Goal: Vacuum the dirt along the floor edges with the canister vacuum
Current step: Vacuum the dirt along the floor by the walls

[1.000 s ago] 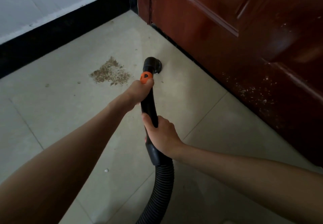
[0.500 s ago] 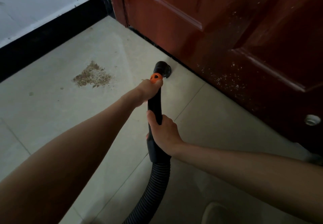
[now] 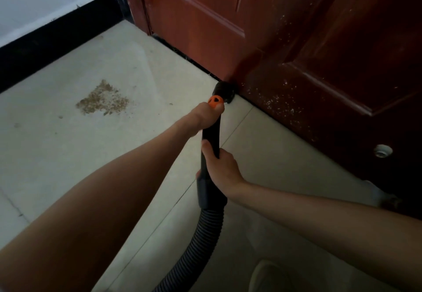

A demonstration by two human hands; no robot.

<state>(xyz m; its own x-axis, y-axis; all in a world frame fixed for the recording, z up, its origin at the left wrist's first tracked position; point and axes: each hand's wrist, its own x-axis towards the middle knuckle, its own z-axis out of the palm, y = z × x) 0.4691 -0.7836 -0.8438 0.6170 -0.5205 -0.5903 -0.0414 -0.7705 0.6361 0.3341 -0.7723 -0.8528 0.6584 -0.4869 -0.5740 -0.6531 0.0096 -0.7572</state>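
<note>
I hold a black vacuum wand (image 3: pixel 211 136) with an orange slider (image 3: pixel 215 101) near its top. My left hand (image 3: pixel 203 117) grips the wand just below the slider. My right hand (image 3: pixel 222 169) grips it lower, above the ribbed grey hose (image 3: pixel 205 234) that runs down out of frame. The black nozzle (image 3: pixel 225 91) touches the floor edge at the foot of the red-brown door (image 3: pixel 285 40). A patch of brown dirt (image 3: pixel 102 101) lies on the pale tile floor to the left, apart from the nozzle. The canister is out of view.
White specks dot the door's lower part (image 3: pixel 280 100). A black skirting board (image 3: pixel 57 47) runs along the white wall at the left. A round white door stop (image 3: pixel 383 150) sits at the right. A pale shoe tip (image 3: pixel 269 275) shows at the bottom.
The nozzle has slid right along the floor up to the base of the door, and both hands moved with the wand. The dirt patch is unchanged.
</note>
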